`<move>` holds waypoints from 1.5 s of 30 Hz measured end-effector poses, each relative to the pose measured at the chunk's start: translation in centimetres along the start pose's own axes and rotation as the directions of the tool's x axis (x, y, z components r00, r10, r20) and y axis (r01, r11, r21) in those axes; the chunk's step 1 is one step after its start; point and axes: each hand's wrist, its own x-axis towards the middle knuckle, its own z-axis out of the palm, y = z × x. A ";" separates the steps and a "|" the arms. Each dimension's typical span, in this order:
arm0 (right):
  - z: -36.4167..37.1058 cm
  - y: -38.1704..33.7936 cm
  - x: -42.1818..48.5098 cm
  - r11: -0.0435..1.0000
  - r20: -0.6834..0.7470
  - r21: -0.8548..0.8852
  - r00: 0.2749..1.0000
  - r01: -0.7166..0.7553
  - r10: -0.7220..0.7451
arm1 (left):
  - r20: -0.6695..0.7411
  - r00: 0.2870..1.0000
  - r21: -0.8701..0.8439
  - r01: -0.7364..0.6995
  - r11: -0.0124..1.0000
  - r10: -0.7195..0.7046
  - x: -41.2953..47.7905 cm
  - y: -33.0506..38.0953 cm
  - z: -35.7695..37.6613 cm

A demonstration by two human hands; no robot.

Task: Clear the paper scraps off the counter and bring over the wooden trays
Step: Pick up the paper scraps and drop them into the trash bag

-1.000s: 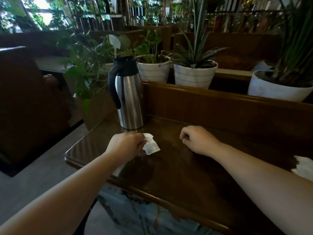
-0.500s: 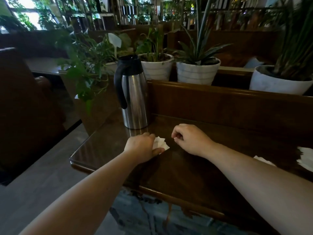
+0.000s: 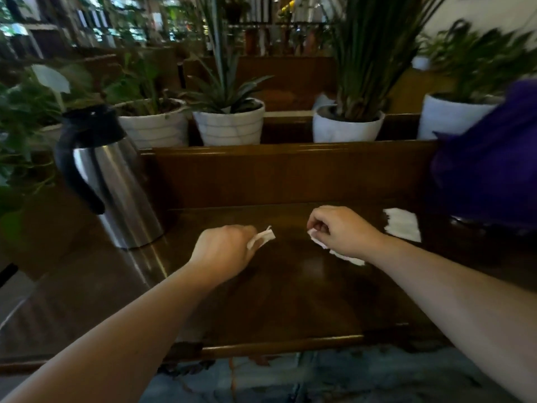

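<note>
Left hand (image 3: 225, 251) pinches one scrap (image 3: 261, 237), right hand (image 3: 343, 231) another scrap (image 3: 337, 251) at centre frame; likely featherlight, limp, tearable, best nipped by edges.

Dark wooden counter (image 3: 290, 301): a steel jug (image 3: 116, 193) stands left of the gripping hands, a paper scrap (image 3: 402, 225) lies right of them, a purple bag (image 3: 491, 170) beyond it.
</note>
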 end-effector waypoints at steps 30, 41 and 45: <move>1.8 10.6 -3.5 0.991 0.024 -0.115 0.997 -0.073 0.076 | 0.088 0.988 -0.097 -0.119 0.988 0.127 5.2 7.8 3.2; -4.2 16.6 -4.0 0.960 -0.153 -0.275 0.988 -0.043 0.000 | 0.152 0.975 -0.045 -0.158 0.986 0.163 8.9 11.5 4.2; -5.7 20.3 -4.1 0.937 -0.166 -0.286 0.974 -0.200 0.157 | 0.197 0.967 -0.050 -0.153 0.987 0.160 10.0 13.0 4.9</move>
